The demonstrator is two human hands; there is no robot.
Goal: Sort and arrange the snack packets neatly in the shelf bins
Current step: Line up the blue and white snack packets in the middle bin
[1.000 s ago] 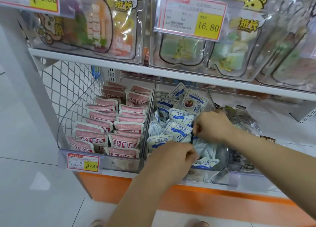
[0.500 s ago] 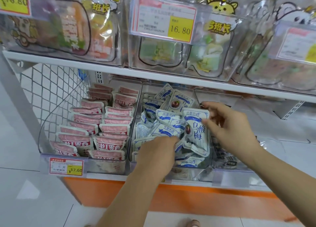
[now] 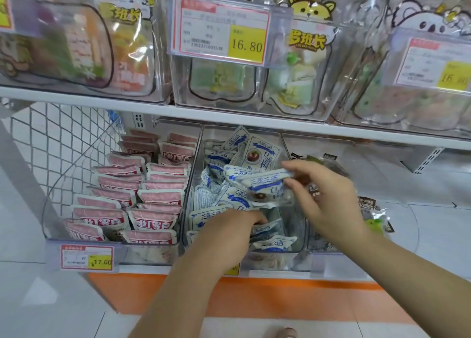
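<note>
Your right hand [image 3: 328, 202] pinches a packet [image 3: 265, 185], likely light and slippery; hold its sealed edge. Left hand [image 3: 226, 233]: grip unclear.

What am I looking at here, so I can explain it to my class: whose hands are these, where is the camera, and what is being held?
There is no machine: a person works with two bare hands, and a wide-angle camera worn on their head looks forward and down, so the arms come in from the bottom edge. In front is a white shop shelf with clear plastic bins. The left bin holds pink snack packets in rows. The middle clear bin holds loose blue-and-white snack packets, and the right one holds dark packets. The right hand pinches one blue-and-white packet above the middle bin. The left hand reaches among the packets at that bin's front; whether it grips one is hidden.
</note>
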